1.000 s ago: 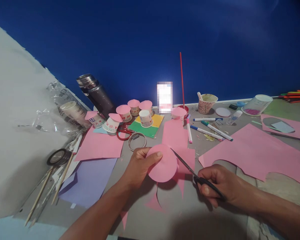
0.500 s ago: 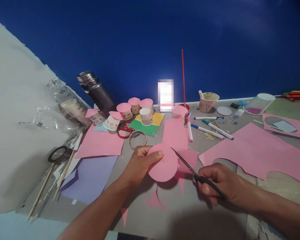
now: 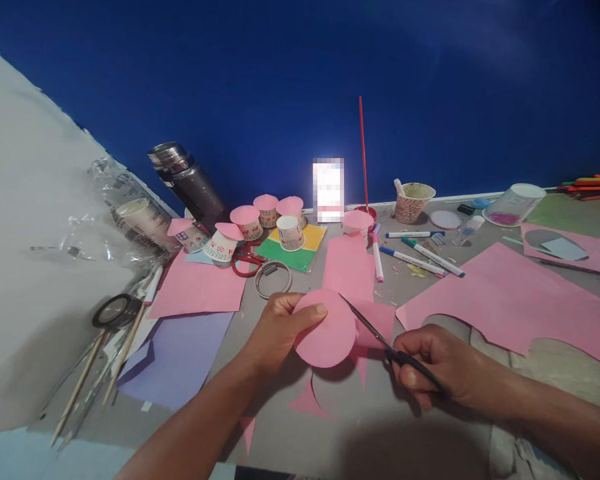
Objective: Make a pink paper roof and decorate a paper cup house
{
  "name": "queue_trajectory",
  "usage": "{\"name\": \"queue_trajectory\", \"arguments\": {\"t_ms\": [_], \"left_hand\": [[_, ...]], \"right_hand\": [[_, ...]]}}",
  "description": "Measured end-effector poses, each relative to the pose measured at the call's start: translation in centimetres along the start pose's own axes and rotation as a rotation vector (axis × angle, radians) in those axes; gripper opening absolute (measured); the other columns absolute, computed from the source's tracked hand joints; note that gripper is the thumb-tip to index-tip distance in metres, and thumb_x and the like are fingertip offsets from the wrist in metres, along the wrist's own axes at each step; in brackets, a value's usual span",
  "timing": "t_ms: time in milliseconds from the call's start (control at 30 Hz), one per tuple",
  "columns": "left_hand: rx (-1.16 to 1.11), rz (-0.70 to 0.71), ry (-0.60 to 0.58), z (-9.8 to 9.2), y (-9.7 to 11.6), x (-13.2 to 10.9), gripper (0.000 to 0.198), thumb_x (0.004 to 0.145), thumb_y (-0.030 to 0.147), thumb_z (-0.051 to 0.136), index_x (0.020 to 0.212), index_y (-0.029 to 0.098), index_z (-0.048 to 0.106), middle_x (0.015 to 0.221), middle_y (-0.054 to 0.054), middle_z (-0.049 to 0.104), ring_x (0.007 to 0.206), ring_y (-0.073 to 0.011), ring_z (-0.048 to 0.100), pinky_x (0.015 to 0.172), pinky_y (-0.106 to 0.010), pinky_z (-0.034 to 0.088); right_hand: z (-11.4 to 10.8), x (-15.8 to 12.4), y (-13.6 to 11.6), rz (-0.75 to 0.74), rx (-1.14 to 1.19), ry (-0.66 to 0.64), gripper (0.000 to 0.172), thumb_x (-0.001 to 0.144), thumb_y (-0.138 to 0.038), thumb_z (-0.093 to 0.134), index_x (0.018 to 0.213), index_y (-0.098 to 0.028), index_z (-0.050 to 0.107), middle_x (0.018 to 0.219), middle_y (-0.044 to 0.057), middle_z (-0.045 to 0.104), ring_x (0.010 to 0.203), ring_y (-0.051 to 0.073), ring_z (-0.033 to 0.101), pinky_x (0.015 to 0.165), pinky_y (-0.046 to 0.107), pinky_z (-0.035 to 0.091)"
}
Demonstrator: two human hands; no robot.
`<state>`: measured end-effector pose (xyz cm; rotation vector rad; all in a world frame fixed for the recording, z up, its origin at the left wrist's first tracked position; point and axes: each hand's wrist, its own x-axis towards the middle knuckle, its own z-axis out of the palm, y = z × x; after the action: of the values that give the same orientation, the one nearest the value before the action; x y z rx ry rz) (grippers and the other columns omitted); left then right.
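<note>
Little has shifted since the earlier pictures: both hands sit almost where they were, and the view has only drifted a touch. Pinched in the left hand [image 3: 275, 331], thumb lying across its top face, is a pink paper disc [image 3: 325, 328] held just above the grey table [image 3: 280, 427]. Its outline looks round and cleanly cut, so the cutting-out seems nearly or wholly finished. At the disc's right edge lies the blade of the black scissors [image 3: 380, 338], whose handles the right hand [image 3: 433, 367] grips with fingers curled; whether the blades are parted or closed is hard to tell at this angle. Pointed pink offcuts [image 3: 307, 403] lie on the table below and between the hands. Beyond the left hand stand small paper cups topped with pink caps [image 3: 247, 223], several already capped and at least one uncapped. A large pink sheet [image 3: 505, 300] with a curved bite missing lies beyond the right hand.
</note>
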<state>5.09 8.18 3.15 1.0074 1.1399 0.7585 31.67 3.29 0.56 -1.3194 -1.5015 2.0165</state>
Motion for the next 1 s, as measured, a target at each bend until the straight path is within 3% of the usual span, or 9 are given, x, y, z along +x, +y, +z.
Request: {"name": "queue_trajectory", "arguments": {"t_ms": [267, 600, 1000], "left_hand": [[-0.024, 0.007, -0.002, -0.03, -0.01, -0.04, 0.042, 0.065, 0.051, 0.09, 0.063, 0.013, 0.071, 0.062, -0.003, 0.064, 0.058, -0.0137, 0.055, 0.054, -0.025, 0.04], [0.022, -0.016, -0.006, 0.04, 0.21, -0.05, 0.043, 0.063, 0.05, 0.089, 0.06, 0.012, 0.069, 0.058, -0.003, 0.059, 0.054, -0.0127, 0.052, 0.051, -0.025, 0.037], [0.057, -0.034, -0.033, 0.09, 0.78, -0.44, 0.039, 0.065, 0.046, 0.086, 0.055, 0.013, 0.068, 0.055, -0.002, 0.057, 0.05, -0.0116, 0.049, 0.048, -0.025, 0.034]], "right_hand": [[0.16, -0.06, 0.01, -0.009, -0.015, 0.003, 0.056, 0.077, -0.073, 0.072, 0.07, -0.02, 0.055, 0.053, -0.001, 0.059, 0.05, 0.01, 0.038, 0.052, 0.025, 0.026], [0.0, -0.25, -0.39, 0.008, -0.047, 0.003, 0.045, 0.077, -0.058, 0.077, 0.069, -0.019, 0.056, 0.054, 0.0, 0.062, 0.052, 0.01, 0.041, 0.053, 0.025, 0.028], [-0.26, -0.29, -0.28, 0.02, -0.089, -0.004, 0.041, 0.079, -0.055, 0.075, 0.069, -0.019, 0.058, 0.055, 0.0, 0.063, 0.053, 0.01, 0.044, 0.052, 0.025, 0.027]]}}
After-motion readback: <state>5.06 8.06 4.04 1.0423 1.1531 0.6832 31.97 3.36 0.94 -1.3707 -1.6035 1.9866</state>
